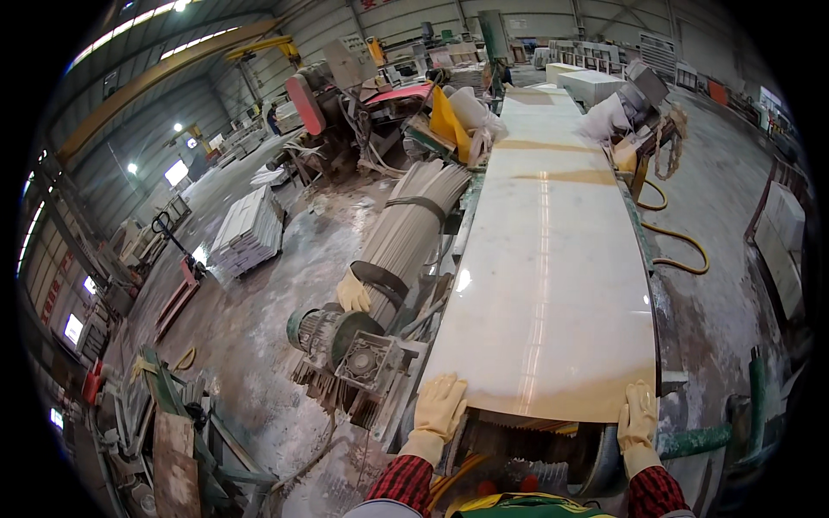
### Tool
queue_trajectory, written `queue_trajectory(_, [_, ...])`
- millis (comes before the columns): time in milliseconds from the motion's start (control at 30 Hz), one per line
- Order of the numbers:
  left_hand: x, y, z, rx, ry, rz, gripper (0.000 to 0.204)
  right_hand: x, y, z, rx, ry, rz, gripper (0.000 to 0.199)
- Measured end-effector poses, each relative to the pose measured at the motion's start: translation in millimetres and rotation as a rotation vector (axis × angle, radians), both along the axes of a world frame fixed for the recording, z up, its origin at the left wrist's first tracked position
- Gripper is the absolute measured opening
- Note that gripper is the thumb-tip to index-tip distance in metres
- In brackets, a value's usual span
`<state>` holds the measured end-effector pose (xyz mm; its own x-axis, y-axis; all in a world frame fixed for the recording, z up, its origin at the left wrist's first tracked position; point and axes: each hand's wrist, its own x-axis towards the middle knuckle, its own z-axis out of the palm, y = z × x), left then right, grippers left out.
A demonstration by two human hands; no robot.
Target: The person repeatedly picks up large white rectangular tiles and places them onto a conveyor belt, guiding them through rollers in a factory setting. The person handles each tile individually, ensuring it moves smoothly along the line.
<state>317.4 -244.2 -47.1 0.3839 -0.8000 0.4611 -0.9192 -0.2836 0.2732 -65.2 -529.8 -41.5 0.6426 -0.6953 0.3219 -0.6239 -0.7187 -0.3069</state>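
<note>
A long glossy white stone slab [544, 259] with tan bands stretches away from me on a low conveyor-like bench. My left hand [440, 410], in a cream rubber glove, rests on the slab's near left corner with fingers stretched out. On the near right corner lies my right hand [638, 420], gloved alike, its fingers extended along the edge. Both hands touch the slab, and their undersides are hidden. Beneath its near edge, a dark recess with part of a roller [608, 457] shows.
To the left stand an electric motor [319, 337], a strapped bundle of long strips [414, 211] and a loose glove [352, 293]. Farther left are stacked slabs [248, 231] and a pallet jack [179, 293]. A yellow hose [686, 264] loops on the right; a green pipe [693, 441] sits near my right hand.
</note>
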Motion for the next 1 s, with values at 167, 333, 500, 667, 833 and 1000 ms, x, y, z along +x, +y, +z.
queue_trajectory(167, [-1.4, 1.3, -0.9, -0.012, -0.009, 0.003, 0.042, -2.6, -1.7, -10.2, -0.031, 0.021, -0.018, 0.042])
queue_trajectory(333, [-2.6, 1.9, -0.8, -0.001, -0.026, 0.009, 0.042, -4.8, -2.0, -10.5, -0.033, 0.026, -0.018, 0.041])
queue_trajectory(500, [-2.1, 3.0, -1.8, 0.021, -0.029, 0.011, 0.041, -3.1, 0.2, -7.8, 0.003, 0.02, -0.027, 0.039])
queue_trajectory(667, [-2.9, 5.0, -3.3, 0.006, -0.035, 0.008, 0.041, -4.7, 2.6, -6.5, -0.027, 0.004, -0.018, 0.039])
queue_trajectory(833, [-4.6, 7.0, -5.3, 0.004, -0.034, 0.017, 0.042, -5.4, 2.2, -8.9, -0.036, 0.025, -0.014, 0.04])
queue_trajectory(1000, [-4.3, 8.9, -6.6, 0.004, -0.03, 0.009, 0.042, -3.7, 6.2, -5.0, -0.063, -0.001, -0.01, 0.038])
